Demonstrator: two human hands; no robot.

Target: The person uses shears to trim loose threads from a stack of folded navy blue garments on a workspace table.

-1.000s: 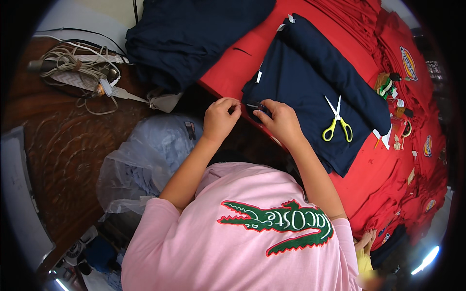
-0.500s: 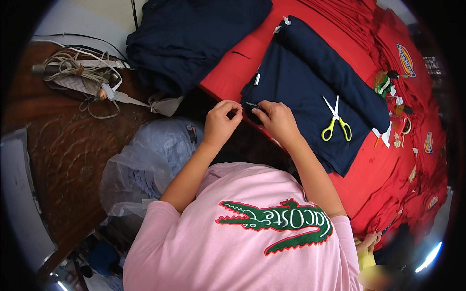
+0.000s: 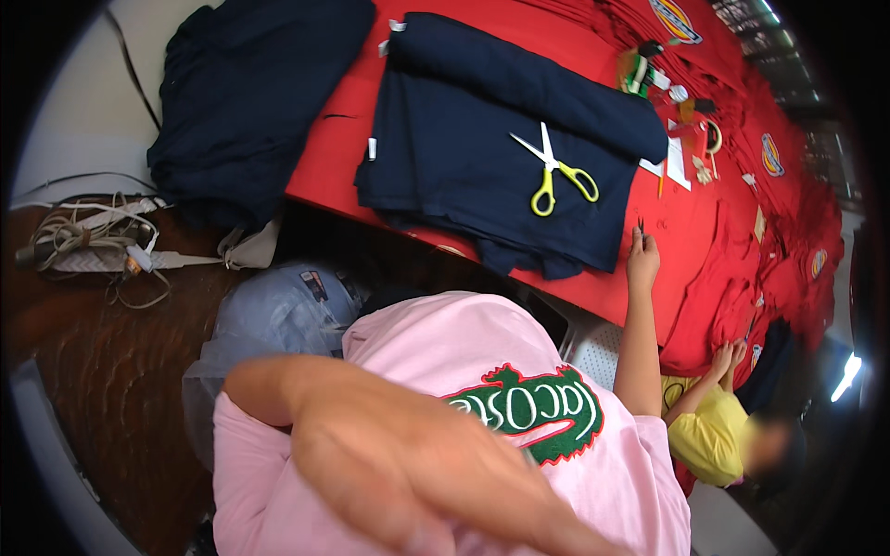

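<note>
My left hand (image 3: 408, 449) is raised close in front of my pink shirt, large and blurred. Its fingers stretch apart toward the lower edge, with nothing visible in them. Past the right end of the folded navy cloth (image 3: 445, 176), my right hand (image 3: 642, 258) is closed at the front of the red-covered table. A small dark pointed tool, seemingly thread snips (image 3: 640, 225), sticks up from its fingers; most of it is hidden. Scissors with yellow-green handles (image 3: 556, 171) lie spread on the navy cloth, touched by neither hand.
Another navy pile (image 3: 255, 102) lies to the left. Red garments (image 3: 714, 287) cover the right side, near tape and small supplies (image 3: 691, 130). A bundled cable (image 3: 88, 236) rests at the left. Clear plastic holds blue cloth (image 3: 278, 310) below. A co-worker in yellow (image 3: 709, 435) sits at the right.
My hands have parted: the left came up close to the view, and the right swung to the right with the small dark tool. The view has turned rightward, showing more of the co-worker.
</note>
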